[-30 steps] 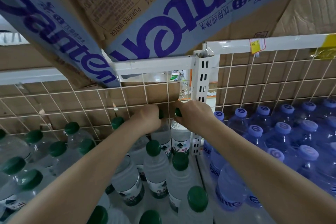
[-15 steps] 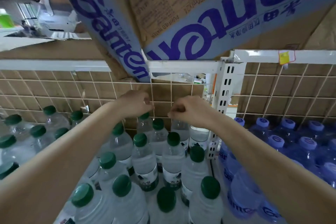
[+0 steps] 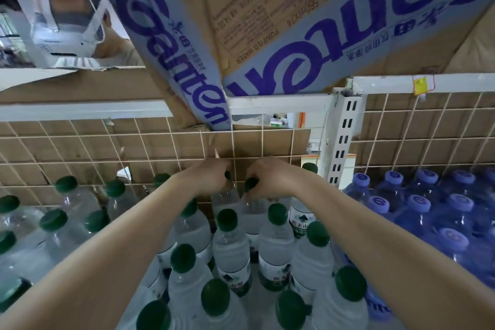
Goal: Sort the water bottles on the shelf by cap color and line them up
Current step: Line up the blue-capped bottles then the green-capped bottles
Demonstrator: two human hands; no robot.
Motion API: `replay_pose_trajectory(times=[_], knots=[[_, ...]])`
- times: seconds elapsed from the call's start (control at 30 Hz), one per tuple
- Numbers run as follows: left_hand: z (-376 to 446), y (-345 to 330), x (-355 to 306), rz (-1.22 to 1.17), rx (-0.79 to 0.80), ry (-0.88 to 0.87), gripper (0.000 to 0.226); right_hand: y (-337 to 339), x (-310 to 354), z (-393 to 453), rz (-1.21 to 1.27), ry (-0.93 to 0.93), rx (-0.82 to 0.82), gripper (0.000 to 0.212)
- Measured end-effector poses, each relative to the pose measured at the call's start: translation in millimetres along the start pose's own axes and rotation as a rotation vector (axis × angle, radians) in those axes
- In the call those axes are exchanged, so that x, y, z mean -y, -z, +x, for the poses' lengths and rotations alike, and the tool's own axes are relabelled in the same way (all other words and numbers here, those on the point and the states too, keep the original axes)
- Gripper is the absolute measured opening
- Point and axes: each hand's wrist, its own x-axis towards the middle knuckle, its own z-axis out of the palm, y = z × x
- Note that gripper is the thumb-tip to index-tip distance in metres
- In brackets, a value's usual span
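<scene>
A white metal shelf [image 3: 267,103] backed by a wire grid [image 3: 134,153] and brown cardboard holds the bottles, with a printed cardboard box [image 3: 281,35] overhanging from above. At the back of the shelf, against the grid, the left hand [image 3: 207,177] curls round the top of one green-capped bottle [image 3: 223,197] and the right hand [image 3: 270,178] curls round the cap of another green-capped bottle [image 3: 251,202] just beside it; both bottles stand upright, long axis vertical, caps up. The two hands sit close together, knuckles nearly touching. In front of them and to their left stand more upright green-capped bottles [image 3: 227,244], over twenty in view, packed close. A white slotted post [image 3: 345,139] rises just to the right of the right hand. Beyond it stand blue bottles with lilac caps [image 3: 417,206], about a dozen visible, also upright.
</scene>
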Motion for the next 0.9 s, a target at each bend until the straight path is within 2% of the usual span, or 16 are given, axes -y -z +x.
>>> replay_pose_trajectory(times=[0.23, 0.37, 0.43, 0.57, 0.67, 0.9], knots=[[7, 6, 8, -0.042, 0.023, -0.003, 0.019, 4, 0, 15, -0.016, -0.084, -0.126, 0.032], [9, 12, 18, -0.013, 0.065, -0.010, 0.024, 7, 1, 21, 0.044, -0.054, -0.110, 0.018], [11, 11, 25, 0.021, 0.093, -0.015, 0.020, 10, 2, 22, 0.047, -0.037, -0.094, 0.014], [14, 7, 35, 0.027, 0.066, -0.011, 0.017, 6, 5, 26, -0.014, -0.001, -0.071, 0.018], [13, 6, 36, -0.023, 0.031, -0.017, 0.022, 1, 5, 27, -0.042, 0.035, -0.109, 0.011], [13, 2, 33, -0.035, 0.020, -0.053, 0.023, -5, 0, 27, -0.097, 0.019, -0.158, 0.014]])
